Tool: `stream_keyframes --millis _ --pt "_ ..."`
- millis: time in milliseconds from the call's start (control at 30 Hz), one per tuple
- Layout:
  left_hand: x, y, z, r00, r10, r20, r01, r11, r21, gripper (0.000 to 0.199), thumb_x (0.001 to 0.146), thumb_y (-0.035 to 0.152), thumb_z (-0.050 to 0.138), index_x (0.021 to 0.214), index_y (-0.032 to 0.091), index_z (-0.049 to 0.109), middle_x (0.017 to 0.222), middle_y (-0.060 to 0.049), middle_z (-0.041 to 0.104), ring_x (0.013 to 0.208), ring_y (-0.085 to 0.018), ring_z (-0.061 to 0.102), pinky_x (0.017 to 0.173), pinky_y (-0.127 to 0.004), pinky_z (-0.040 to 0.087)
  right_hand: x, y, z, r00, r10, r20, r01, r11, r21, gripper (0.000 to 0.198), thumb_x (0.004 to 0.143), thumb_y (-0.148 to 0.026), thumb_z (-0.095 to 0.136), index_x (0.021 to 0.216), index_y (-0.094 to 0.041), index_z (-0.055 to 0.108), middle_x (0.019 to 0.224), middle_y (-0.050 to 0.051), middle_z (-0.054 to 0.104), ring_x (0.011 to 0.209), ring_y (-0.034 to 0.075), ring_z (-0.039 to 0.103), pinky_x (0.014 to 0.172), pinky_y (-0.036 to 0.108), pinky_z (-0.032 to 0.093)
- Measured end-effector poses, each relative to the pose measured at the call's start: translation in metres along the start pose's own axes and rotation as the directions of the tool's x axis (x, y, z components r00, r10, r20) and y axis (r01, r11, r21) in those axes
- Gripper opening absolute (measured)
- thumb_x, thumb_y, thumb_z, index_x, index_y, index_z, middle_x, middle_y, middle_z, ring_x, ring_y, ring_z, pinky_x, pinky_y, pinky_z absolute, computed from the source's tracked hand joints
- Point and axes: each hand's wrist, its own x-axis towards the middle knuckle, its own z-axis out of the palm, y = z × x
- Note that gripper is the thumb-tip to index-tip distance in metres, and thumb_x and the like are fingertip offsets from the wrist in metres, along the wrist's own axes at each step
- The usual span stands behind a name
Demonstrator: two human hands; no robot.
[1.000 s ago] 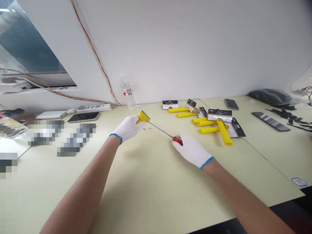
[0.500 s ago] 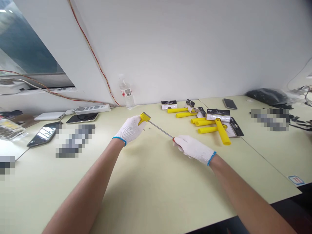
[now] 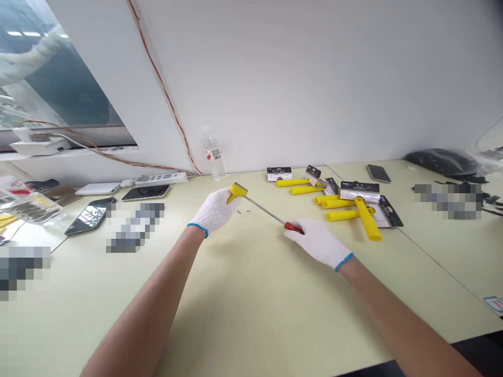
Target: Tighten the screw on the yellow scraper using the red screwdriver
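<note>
My left hand (image 3: 215,211), in a white knit glove, grips a yellow scraper (image 3: 236,191) with its metal-edged head pointing up and right. My right hand (image 3: 316,241), also gloved, is closed around the red handle of a screwdriver (image 3: 271,213). The thin steel shaft runs up and left, and its tip meets the scraper's head. Both hands hover just above the pale yellow-green table (image 3: 251,303). Two tiny dark specks, perhaps screws (image 3: 244,212), lie on the table under the shaft.
A pile of yellow-handled scrapers (image 3: 346,204) in black-and-white packaging lies at the right rear. A water bottle (image 3: 214,156) stands by the wall. Phones (image 3: 89,218) and a power strip (image 3: 161,178) lie at the left rear; another phone (image 3: 378,173) and black parts sit at the right.
The hands hold the same grip on scraper and screwdriver. The right hand has turned a little on the red handle. The view has shifted slightly, so everything sits further right.
</note>
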Motion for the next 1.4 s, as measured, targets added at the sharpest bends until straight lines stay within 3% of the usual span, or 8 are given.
stream_keyframes --millis 333,500,667,900,1133,1267,1333,1400 --pt "0.000 0.002 0.007 1.000 0.013 0.007 -0.013 1.000 0.002 0.026 0.090 0.042 0.051 0.085 0.018 0.061 0.073 -0.004 0.064 0.060 -0.017 0.055 0.054 -0.026 0.036 0.017 0.040 -0.001 0.943 -0.300 -0.143 0.306 0.952 0.022 0.035 0.094 -0.061 0.057 0.084 -0.029 0.067 0.071 0.015 0.063 0.077 0.020 0.069 0.052 0.027 0.043" --pt "0.001 -0.002 0.011 1.000 0.009 0.012 -0.009 1.000 0.023 0.027 0.091 0.041 0.049 0.082 0.018 0.060 0.074 -0.006 0.065 0.060 -0.018 0.057 0.056 -0.028 0.037 -0.004 0.011 -0.009 0.985 -0.150 0.090 0.129 0.970 0.206 0.041 0.099 -0.062 0.044 0.096 -0.030 0.069 0.081 0.012 0.069 0.072 0.013 0.068 0.049 0.022 0.042" --pt "0.002 -0.007 0.013 1.000 -0.004 -0.031 0.005 0.999 0.036 0.025 0.091 0.039 0.049 0.083 0.019 0.060 0.075 -0.006 0.066 0.063 -0.019 0.058 0.057 -0.028 0.037 -0.027 -0.022 -0.015 0.944 -0.015 0.330 -0.100 0.939 0.330 0.045 0.101 -0.063 0.039 0.108 -0.029 0.067 0.098 0.009 0.072 0.067 0.009 0.066 0.051 0.020 0.045" --pt "0.001 -0.010 0.019 0.999 0.039 0.021 -0.040 0.999 0.031 0.025 0.092 0.041 0.049 0.087 0.020 0.062 0.080 -0.006 0.068 0.068 -0.021 0.060 0.062 -0.028 0.039 -0.008 0.001 -0.009 0.999 -0.048 0.024 0.045 0.991 0.129 0.041 0.099 -0.057 0.049 0.079 -0.024 0.064 0.073 0.011 0.066 0.068 0.012 0.067 0.046 0.019 0.040" --pt "0.000 -0.009 0.017 1.000 0.018 0.012 -0.018 1.000 0.015 0.025 0.091 0.041 0.048 0.083 0.019 0.059 0.077 -0.006 0.065 0.065 -0.019 0.057 0.060 -0.028 0.038 -0.019 -0.018 -0.007 0.965 -0.052 0.258 -0.043 0.936 0.349 0.047 0.102 -0.063 0.039 0.094 -0.027 0.068 0.088 0.008 0.072 0.062 0.010 0.066 0.047 0.018 0.045" --pt "0.001 -0.012 0.017 1.000 0.009 0.022 -0.010 0.999 0.030 0.023 0.090 0.039 0.049 0.080 0.020 0.057 0.077 -0.006 0.065 0.065 -0.019 0.058 0.060 -0.028 0.038 -0.041 0.027 -0.094 0.972 -0.225 0.069 0.200 0.943 0.268 0.050 0.098 -0.064 0.050 0.074 -0.023 0.066 0.058 0.006 0.062 0.049 0.006 0.059 0.040 0.014 0.035" --pt "0.002 -0.014 0.018 1.000 -0.001 0.029 0.000 0.999 0.036 0.024 0.090 0.040 0.049 0.080 0.020 0.057 0.078 -0.006 0.067 0.066 -0.020 0.059 0.061 -0.028 0.039 -0.054 0.092 -0.179 0.972 -0.233 -0.042 0.236 0.944 0.231 0.065 0.099 -0.065 0.048 0.055 -0.018 0.052 0.038 0.006 0.043 0.034 0.000 0.043 0.034 0.013 0.015" --pt "0.002 -0.015 0.019 1.000 -0.015 0.019 0.014 1.000 0.026 0.026 0.090 0.042 0.049 0.082 0.020 0.058 0.080 -0.006 0.067 0.067 -0.020 0.059 0.062 -0.028 0.040 -0.064 0.175 -0.263 0.894 -0.357 -0.270 0.362 0.931 -0.032 0.068 0.097 -0.063 0.053 0.049 -0.015 0.049 0.036 0.005 0.040 0.031 -0.005 0.034 0.036 0.013 0.006"
